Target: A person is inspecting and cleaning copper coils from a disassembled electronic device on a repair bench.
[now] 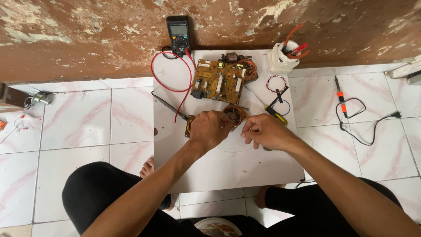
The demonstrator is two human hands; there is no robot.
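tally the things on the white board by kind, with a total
Brown circuit boards: 2, the large one and the small one under the left hand
Yellow-handled screwdriver: 1
Grey soldering iron: 1
Red-and-white twisted wire loop: 1
White tool cup: 1
Total: 6

On the floor (79,131) lies a board (228,162) that carries the work. At its centre both hands meet on a wire coil (234,114): the left hand (209,129) at the coil's 8 o'clock, the right hand (265,131) at its 4 o'clock. A circuit board (218,81) lies at 12 o'clock from the coil, a multimeter (178,35) at 11 o'clock against the wall (87,39), a tool cup (283,57) at 1 o'clock. A screwdriver (267,107) lies at 3 o'clock, a soldering iron (341,98) farther out on the floor.
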